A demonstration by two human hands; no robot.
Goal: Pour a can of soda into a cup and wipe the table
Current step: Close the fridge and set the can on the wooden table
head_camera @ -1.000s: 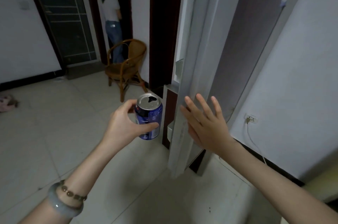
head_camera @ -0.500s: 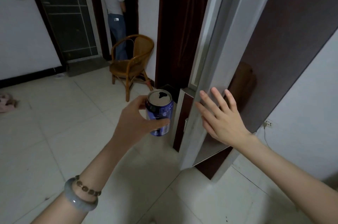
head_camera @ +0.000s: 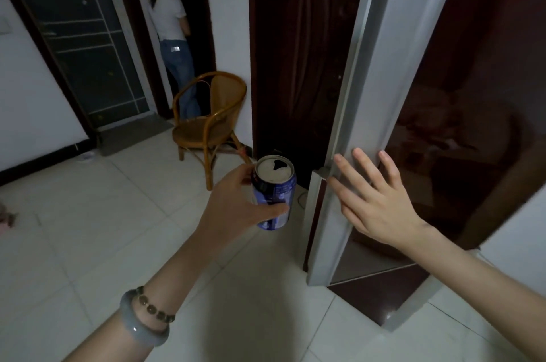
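Note:
My left hand (head_camera: 236, 208) grips a blue soda can (head_camera: 274, 193) upright in front of me; the can's top is open. My right hand (head_camera: 375, 202) lies flat with fingers spread against the grey metal edge of a dark reddish door (head_camera: 366, 101) of a tall appliance. No cup, cloth or table is in view.
A wicker chair (head_camera: 209, 122) stands by the white wall behind the can. A person in a white top and jeans (head_camera: 174, 42) stands in a dark doorway at the back. A glass door (head_camera: 85, 37) is at far left. The floor (head_camera: 88, 228) is pale tile.
The door has swung further shut under my right hand, hiding the pale interior seen earlier. The can stays in my left hand, and my view has shifted slightly left.

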